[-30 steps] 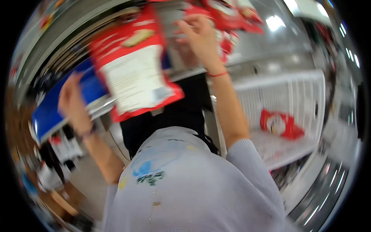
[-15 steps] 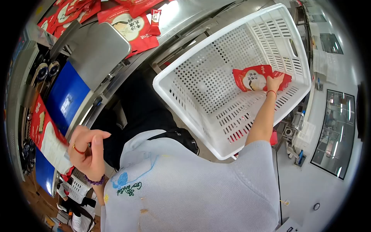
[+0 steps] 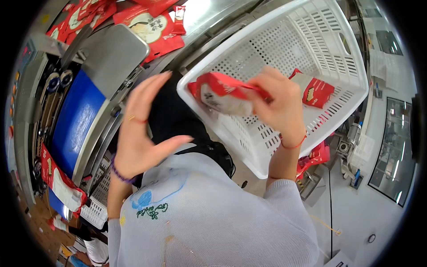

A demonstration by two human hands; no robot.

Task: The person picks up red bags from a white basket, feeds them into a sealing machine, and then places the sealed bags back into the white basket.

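Note:
My right hand [image 3: 282, 104] is closed on the edge of a red pouch [image 3: 224, 95] with a pale label, raised over the near left part of a white perforated basket [image 3: 262, 167]. Another red and white pouch [image 3: 316, 91] lies inside the basket, behind that hand. To the left, my left hand [image 3: 144, 129] is open, thumb and fingers spread, with nothing in it; it is near the metal machine edge. One more pouch [image 3: 63, 187] rests on the blue conveyor belt [image 3: 73, 127], farther left.
Several red pouches [image 3: 149, 31] lie on the metal table at the upper left. A metal plate [image 3: 115, 58] stands over the belt. A smaller white basket [image 3: 98, 202] is at the lower left, near a partly visible person [image 3: 95, 251]. More red packaging [image 3: 316, 155] shows beyond the large basket.
My right hand has lifted a pouch and moved left with it, leaving another in the basket. My left hand has moved right and its fingers have spread. The belt pouch has shifted downward.

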